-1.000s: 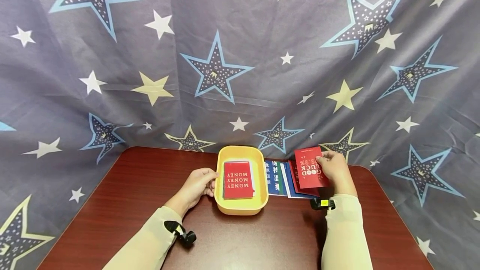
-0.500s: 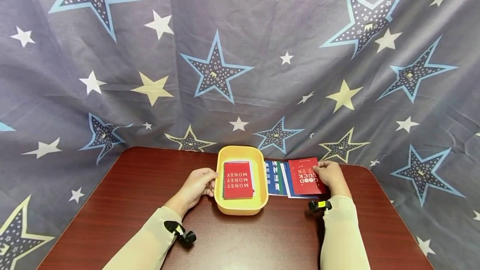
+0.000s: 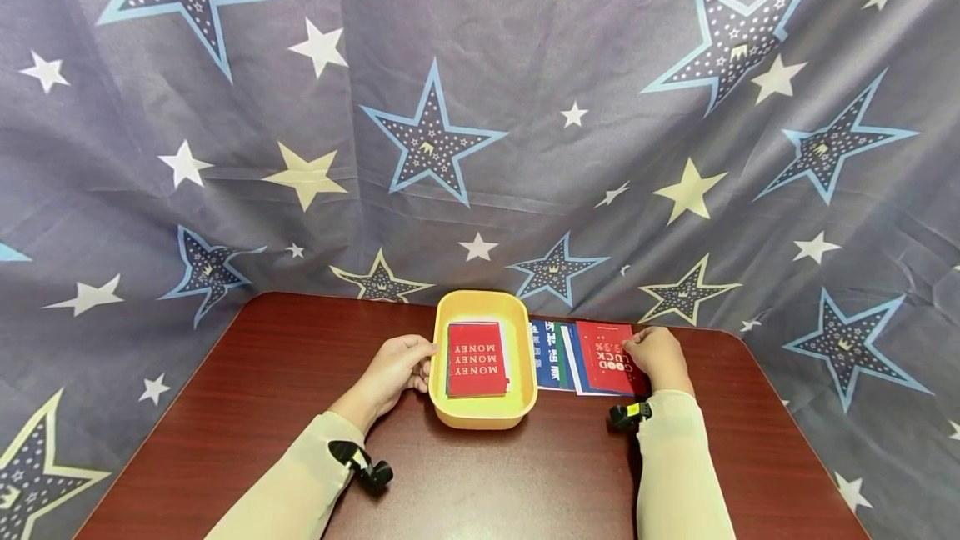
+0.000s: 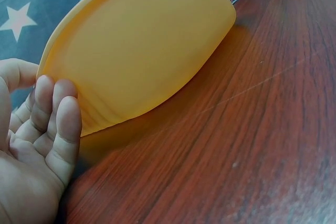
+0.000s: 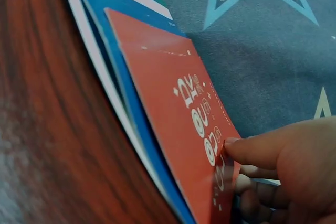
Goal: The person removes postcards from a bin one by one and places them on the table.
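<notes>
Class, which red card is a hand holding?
The GOOD LUCK card, pinched by the right hand; the MONEY card lies in the yellow tub, touched by neither hand.

Just right of the left hand [image 3: 393, 373] stands the basin [image 3: 483, 422] (a card pile [image 3: 477, 359] inside); left of the right hand [image 3: 662, 357], overlapping cards [image 3: 592, 358] lie on the bench [image 3: 480, 486], the curtain [image 3: 510, 219] behind.

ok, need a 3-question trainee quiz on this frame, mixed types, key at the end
1. Which hand holds the yellow tray?
2. True or false: the card printed MONEY lies outside the tray.
3. Fill in: the thumb of the right hand is on a red card printed ____.

Key:
1. The left hand.
2. False; the MONEY card is inside the tray.
3. GOOD LUCK.
</notes>
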Motion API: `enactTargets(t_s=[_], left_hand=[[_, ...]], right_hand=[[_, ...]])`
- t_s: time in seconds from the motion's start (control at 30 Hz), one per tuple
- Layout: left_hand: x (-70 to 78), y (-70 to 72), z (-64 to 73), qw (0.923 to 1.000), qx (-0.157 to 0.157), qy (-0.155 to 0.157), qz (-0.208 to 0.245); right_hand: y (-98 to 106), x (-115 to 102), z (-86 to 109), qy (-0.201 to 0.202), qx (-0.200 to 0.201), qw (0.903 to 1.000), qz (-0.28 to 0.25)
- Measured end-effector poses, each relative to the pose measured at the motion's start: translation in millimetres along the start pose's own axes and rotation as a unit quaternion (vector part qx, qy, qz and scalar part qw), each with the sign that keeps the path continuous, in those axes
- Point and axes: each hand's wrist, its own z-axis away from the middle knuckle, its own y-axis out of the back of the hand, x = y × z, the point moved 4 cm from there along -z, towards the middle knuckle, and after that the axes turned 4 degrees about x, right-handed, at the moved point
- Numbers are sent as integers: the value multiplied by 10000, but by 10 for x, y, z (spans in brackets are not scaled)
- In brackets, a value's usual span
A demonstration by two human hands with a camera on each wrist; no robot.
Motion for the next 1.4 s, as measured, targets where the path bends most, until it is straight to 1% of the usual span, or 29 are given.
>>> enactTargets(t_s=[0.03,0.1,0.17,0.23,0.33,0.43,0.53,0.63,0.67,0.7,0.87,0.9,1.13,1.4], left_hand=[[-1,0,0,10000,-1,-2,8],[0,-2,1,10000,8,6,45],[4,-4,4,10000,16,13,72],[9,-5,6,10000,7,6,60],[5,-1,4,10000,3,-2,24],[7,-1,10,10000,-19,-14,3],[13,1,20,10000,-29,-21,-2],[11,5,22,10000,-24,-20,-1],[12,5,21,10000,-15,-22,-6],[10,5,20,10000,-10,-18,-2],[18,-5,20,10000,-4,-14,-13],[20,-8,22,10000,-8,-15,-15],[26,-9,34,10000,3,-40,-8],[28,-13,27,10000,-1,-50,-12]], right_hand=[[-32,55,-56,25,-59,10000,-23],[-117,175,-174,36,-19,10000,25],[-147,232,-224,23,-57,10000,13],[-145,241,-223,15,-40,10000,-7],[-73,143,-118,-95,-23,9999,-125],[65,-27,54,-192,44,9994,-272],[260,-252,271,-223,104,9984,-511],[393,-452,414,-13,157,9973,-718],[411,-488,424,181,213,9955,-902],[427,-547,444,285,247,9947,-954],[461,-873,537,759,297,9905,-1107],[484,-989,598,740,216,9914,-1053],[457,-1448,770,1182,17,9861,-1168],[354,-1861,935,1599,-329,9771,-1362]])
